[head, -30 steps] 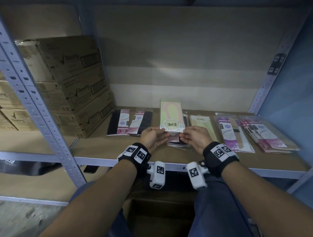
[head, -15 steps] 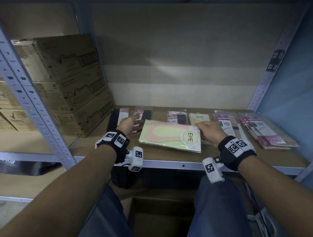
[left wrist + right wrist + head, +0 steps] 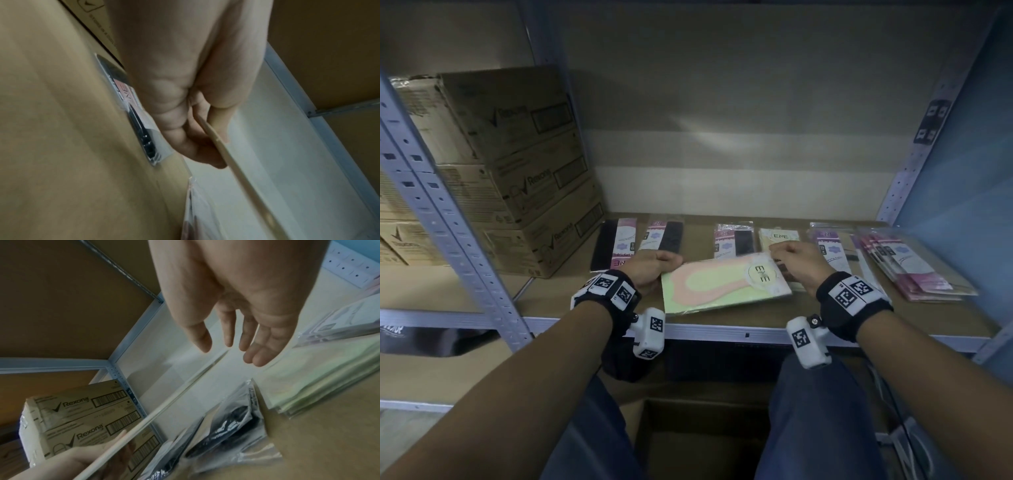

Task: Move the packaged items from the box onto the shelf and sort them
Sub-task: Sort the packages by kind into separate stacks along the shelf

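Note:
A flat green-and-pink packet (image 3: 722, 284) with a round ENE label lies sideways, just above the front of the shelf board (image 3: 722, 330). My left hand (image 3: 671, 265) pinches its left edge; in the left wrist view the thumb and fingers (image 3: 213, 146) clamp the thin packet edge (image 3: 226, 155). My right hand (image 3: 777, 253) hovers at the label end. In the right wrist view its fingers (image 3: 232, 350) hang straight and loose, holding nothing, just off the tip of the packet edge (image 3: 164, 404).
Along the shelf lie black-and-pink packets (image 3: 616, 246), a beige ENE packet (image 3: 779, 238), a purple one (image 3: 828, 246) and a pink stack (image 3: 907, 270) at the right. Rexona cartons (image 3: 517, 171) are stacked at the left. An open cardboard box (image 3: 705, 445) sits below, between my knees.
The packet went from upright in both hands to lying sideways. My left hand went to the black packets, then came back and took the packet's left edge. My right hand has loosened.

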{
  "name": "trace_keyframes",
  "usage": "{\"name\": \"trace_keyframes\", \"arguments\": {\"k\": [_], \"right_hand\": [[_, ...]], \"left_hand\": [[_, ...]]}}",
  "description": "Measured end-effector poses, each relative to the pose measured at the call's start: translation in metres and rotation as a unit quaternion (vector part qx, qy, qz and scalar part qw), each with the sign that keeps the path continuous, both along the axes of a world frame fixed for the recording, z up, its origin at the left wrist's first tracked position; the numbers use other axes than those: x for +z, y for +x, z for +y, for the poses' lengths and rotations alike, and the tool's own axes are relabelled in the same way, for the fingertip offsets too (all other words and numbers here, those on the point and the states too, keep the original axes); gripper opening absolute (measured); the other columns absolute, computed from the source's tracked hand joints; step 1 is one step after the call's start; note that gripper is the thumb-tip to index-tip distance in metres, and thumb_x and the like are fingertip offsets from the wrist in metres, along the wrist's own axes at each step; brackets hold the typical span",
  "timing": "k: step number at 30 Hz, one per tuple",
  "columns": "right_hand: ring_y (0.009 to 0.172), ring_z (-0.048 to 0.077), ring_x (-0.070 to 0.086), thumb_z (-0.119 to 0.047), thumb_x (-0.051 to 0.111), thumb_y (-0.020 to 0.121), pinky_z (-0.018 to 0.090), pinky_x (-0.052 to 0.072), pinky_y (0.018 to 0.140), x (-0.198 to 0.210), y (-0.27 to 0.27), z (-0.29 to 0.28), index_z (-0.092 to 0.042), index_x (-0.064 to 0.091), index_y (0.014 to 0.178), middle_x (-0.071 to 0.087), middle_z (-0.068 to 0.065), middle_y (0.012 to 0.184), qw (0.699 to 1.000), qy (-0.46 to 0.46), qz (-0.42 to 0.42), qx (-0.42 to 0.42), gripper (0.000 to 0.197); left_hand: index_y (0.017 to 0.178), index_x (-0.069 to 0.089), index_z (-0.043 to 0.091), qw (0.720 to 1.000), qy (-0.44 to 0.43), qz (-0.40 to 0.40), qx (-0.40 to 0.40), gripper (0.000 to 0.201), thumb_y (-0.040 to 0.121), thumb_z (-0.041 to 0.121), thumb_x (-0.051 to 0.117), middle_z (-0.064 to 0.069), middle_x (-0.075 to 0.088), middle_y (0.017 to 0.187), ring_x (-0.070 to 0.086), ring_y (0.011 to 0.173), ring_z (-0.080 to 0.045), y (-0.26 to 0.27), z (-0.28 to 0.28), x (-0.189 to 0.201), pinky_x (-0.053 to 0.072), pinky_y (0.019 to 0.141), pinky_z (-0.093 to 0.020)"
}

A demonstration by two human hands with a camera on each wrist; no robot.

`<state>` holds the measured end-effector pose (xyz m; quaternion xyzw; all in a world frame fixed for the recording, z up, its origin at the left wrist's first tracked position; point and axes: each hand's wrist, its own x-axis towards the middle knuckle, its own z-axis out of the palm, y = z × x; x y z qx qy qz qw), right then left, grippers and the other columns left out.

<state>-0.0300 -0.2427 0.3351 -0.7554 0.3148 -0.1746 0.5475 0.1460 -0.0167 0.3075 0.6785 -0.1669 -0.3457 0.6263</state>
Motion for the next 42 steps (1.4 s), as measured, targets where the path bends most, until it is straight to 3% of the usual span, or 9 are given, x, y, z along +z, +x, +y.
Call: {"name": "trace_keyframes", "arguments": {"k": [3,7,12,15,21,25,30,33,42], "right_hand": [[0.103,0.026,0.062,-0.021,0.063,0.086,0.047,0.051,0.093,-0.004,0.005,-0.003,-0.012,0.057,0.121,0.064,0.009,0.116,0.999,-0.028,0.007,-0.034,0.037],[0.101,0.023,0.062,-0.024,0.063,0.086,0.043,0.051,0.094,-0.005,0.009,0.008,-0.013,0.057,0.121,0.063,0.006,0.113,0.998,-0.050,-0.001,-0.036,0.037],[0.080,0.019,0.064,-0.016,0.063,0.089,0.030,0.058,0.070,-0.006,0.019,0.034,-0.004,0.057,0.118,0.065,0.006,0.097,0.999,0.029,-0.032,0.023,0.032],[0.076,0.019,0.063,-0.008,0.063,0.088,0.023,0.055,0.056,-0.010,0.026,0.045,0.000,0.057,0.117,0.064,0.012,0.105,0.995,0.083,-0.053,0.032,0.031],[0.064,0.017,0.061,0.001,0.058,0.088,0.024,0.055,0.057,-0.019,0.029,0.043,0.002,0.057,0.116,0.061,0.002,0.087,0.998,0.042,-0.047,-0.017,0.028],[0.055,0.015,0.059,-0.003,0.057,0.089,0.022,0.053,0.052,-0.021,0.022,0.031,-0.001,0.057,0.119,0.063,0.002,0.091,0.998,-0.004,-0.033,-0.044,0.030],[0.079,0.027,0.069,-0.009,0.059,0.088,0.034,0.057,0.067,-0.017,0.007,0.011,-0.016,0.059,0.105,0.068,0.006,0.096,0.991,-0.093,-0.022,-0.091,0.019],[0.086,0.019,0.064,-0.009,0.059,0.087,0.034,0.054,0.081,-0.019,-0.003,-0.004,-0.020,0.065,0.087,0.068,0.000,0.096,0.986,-0.142,-0.014,-0.085,0.013],[0.111,0.022,0.056,-0.017,0.059,0.088,0.021,0.038,0.087,-0.024,-0.037,-0.038,-0.007,0.061,0.119,0.061,0.009,0.122,0.973,-0.210,0.062,-0.078,0.033]], "left_hand": [[0.108,0.063,-0.002,0.997,-0.046,0.025,0.063,0.019,0.090,0.003,0.059,-0.011,0.067,0.096,0.063,0.087,-0.021,-0.002,-0.002,0.001,0.051,0.087,-0.035],[0.116,0.060,0.001,0.990,-0.085,0.061,0.091,0.029,0.087,0.001,0.061,-0.014,0.068,0.109,0.064,0.104,-0.026,-0.004,-0.006,-0.001,0.049,0.099,-0.042],[0.116,0.058,0.002,0.981,-0.136,0.074,0.114,0.028,0.088,-0.004,0.059,-0.011,0.067,0.102,0.065,0.093,-0.021,-0.018,-0.017,0.002,0.058,0.079,-0.029],[0.113,0.058,0.005,0.981,-0.146,0.069,0.107,0.026,0.088,-0.003,0.059,-0.013,0.066,0.111,0.064,0.098,-0.022,-0.028,-0.021,0.000,0.056,0.079,-0.027],[0.098,0.063,0.016,0.991,-0.085,-0.046,0.089,0.025,0.079,0.003,0.072,-0.010,0.067,0.098,0.066,0.096,-0.027,-0.033,-0.031,-0.006,0.054,0.091,-0.040],[0.105,0.063,0.012,0.991,-0.030,-0.124,0.050,0.036,0.073,0.003,0.078,-0.006,0.067,0.090,0.066,0.093,-0.025,-0.034,-0.043,0.002,0.053,0.094,-0.041],[0.113,0.062,0.007,0.973,0.019,-0.228,-0.009,0.037,0.078,0.007,0.075,0.003,0.061,0.086,0.060,0.082,-0.011,-0.044,-0.070,0.008,0.053,0.075,-0.017],[0.114,0.063,0.005,0.961,0.039,-0.273,-0.033,0.033,0.083,0.009,0.071,0.001,0.060,0.091,0.057,0.083,-0.011,-0.052,-0.089,0.007,0.048,0.065,-0.009],[0.125,0.060,0.010,0.901,0.124,-0.407,-0.083,0.039,0.089,0.026,0.064,-0.006,0.065,0.116,0.061,0.105,-0.018,-0.083,-0.143,-0.005,0.043,0.085,-0.021]]}}
